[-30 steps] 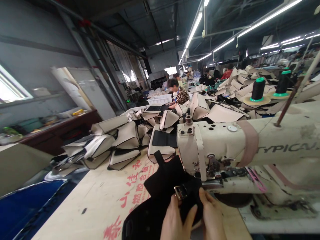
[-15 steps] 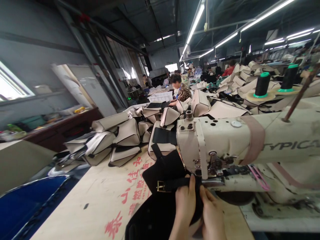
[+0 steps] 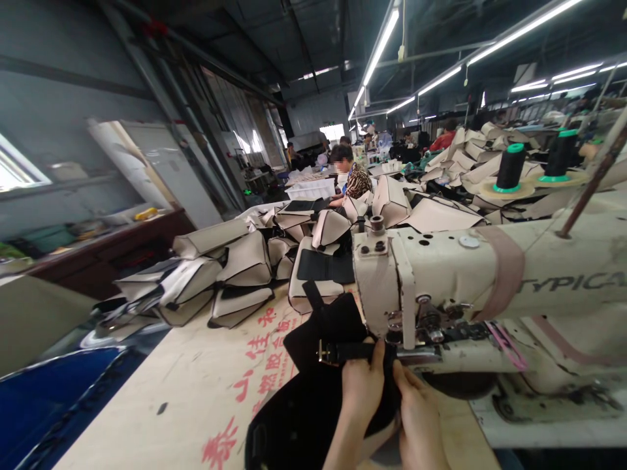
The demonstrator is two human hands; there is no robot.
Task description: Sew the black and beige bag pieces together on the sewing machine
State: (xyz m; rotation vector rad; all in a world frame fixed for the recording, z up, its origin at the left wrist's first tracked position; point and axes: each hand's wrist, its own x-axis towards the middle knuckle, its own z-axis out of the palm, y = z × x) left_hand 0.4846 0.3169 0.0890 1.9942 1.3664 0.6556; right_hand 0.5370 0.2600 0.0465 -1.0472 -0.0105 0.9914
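Note:
A black bag piece [image 3: 294,418] lies across the front of the plywood table, up against a sewing machine [image 3: 455,274]. On it runs a black strap [image 3: 345,352] with a gold buckle [image 3: 323,352] at its left end. My left hand [image 3: 365,378] is closed on the strap, thumb toward the machine's needle area. Close beside it, my right hand [image 3: 416,408] grips the right edge of the black piece with bent fingers. The needle and the spot being sewn are hidden behind the machine head and my fingers.
Cream bag bodies with black edging [image 3: 245,258] pile up behind the table [image 3: 196,385]. Two black thread spools [image 3: 510,168] stand above the machine. A blue-lined bin [image 3: 59,398] sits at the left. Another person [image 3: 356,179] works beyond the pile.
The view has shifted slightly, so the machine, buckle and black piece appear a little further right. Both hands keep their hold on the black piece.

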